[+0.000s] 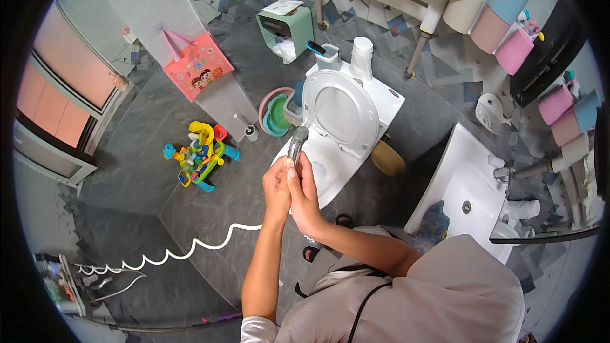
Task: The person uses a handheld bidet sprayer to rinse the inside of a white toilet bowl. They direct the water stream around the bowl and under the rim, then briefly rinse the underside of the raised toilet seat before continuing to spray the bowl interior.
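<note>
Both my hands meet around a small metallic spray nozzle that points up and away over the front of a white toilet. My left hand wraps it from the left, and my right hand closes on it from the right, thumbs side by side. A white coiled hose runs from near my left wrist to the shower fittings at the lower left; its join to the nozzle is hidden by my hands. The toilet seat is raised and the bowl is exposed.
A colourful toy activity table, a toilet brush and stacked basins stand left of the toilet. At right are a yellowish basin and a white washbasin with a cloth over its edge. A pink bag hangs on the partition.
</note>
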Demonstrator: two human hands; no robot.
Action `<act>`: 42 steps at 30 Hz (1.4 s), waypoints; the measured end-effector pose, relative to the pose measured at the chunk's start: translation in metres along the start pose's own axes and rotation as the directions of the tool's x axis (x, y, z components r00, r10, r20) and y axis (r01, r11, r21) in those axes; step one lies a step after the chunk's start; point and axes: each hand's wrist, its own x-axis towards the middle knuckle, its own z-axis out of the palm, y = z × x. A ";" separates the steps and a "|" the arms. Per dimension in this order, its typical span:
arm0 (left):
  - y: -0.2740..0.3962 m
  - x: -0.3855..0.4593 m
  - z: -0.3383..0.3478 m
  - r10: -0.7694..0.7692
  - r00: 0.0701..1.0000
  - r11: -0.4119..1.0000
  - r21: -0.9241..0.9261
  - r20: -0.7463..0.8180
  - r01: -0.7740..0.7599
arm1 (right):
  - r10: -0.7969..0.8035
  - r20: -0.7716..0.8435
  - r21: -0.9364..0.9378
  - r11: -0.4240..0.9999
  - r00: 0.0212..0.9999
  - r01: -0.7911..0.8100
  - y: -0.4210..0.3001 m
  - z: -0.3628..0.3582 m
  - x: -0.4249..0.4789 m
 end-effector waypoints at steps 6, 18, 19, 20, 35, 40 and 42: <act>0.004 -0.005 -0.007 0.008 0.994 0.998 0.066 -0.106 -0.001 | 0.029 0.062 -0.005 1.000 0.998 -0.029 0.002 0.007 -0.001; -0.012 -0.007 -0.023 -0.044 0.987 0.996 0.071 -0.155 0.056 | 0.158 0.063 -0.001 0.987 0.985 -0.158 0.020 0.009 -0.001; -0.012 -0.007 -0.022 -0.048 0.987 0.996 0.069 -0.156 0.059 | 0.164 0.057 0.000 0.986 0.985 -0.164 0.022 0.008 0.000; -0.012 -0.007 -0.022 -0.051 0.986 0.996 0.067 -0.158 0.063 | 0.171 0.056 0.009 0.985 0.984 -0.172 0.023 0.007 0.000; -0.021 -0.010 -0.020 -0.080 0.980 0.990 0.098 -0.183 0.099 | 0.225 0.035 0.054 0.972 0.974 -0.227 0.018 0.005 -0.004; -0.021 -0.012 -0.019 -0.083 0.977 0.990 0.095 -0.198 0.104 | 0.236 0.055 0.085 0.967 0.970 -0.240 0.021 0.003 -0.005; -0.020 -0.013 -0.019 -0.091 0.975 0.989 0.096 -0.201 0.112 | 0.241 0.057 0.087 0.966 0.969 -0.245 0.021 0.002 -0.006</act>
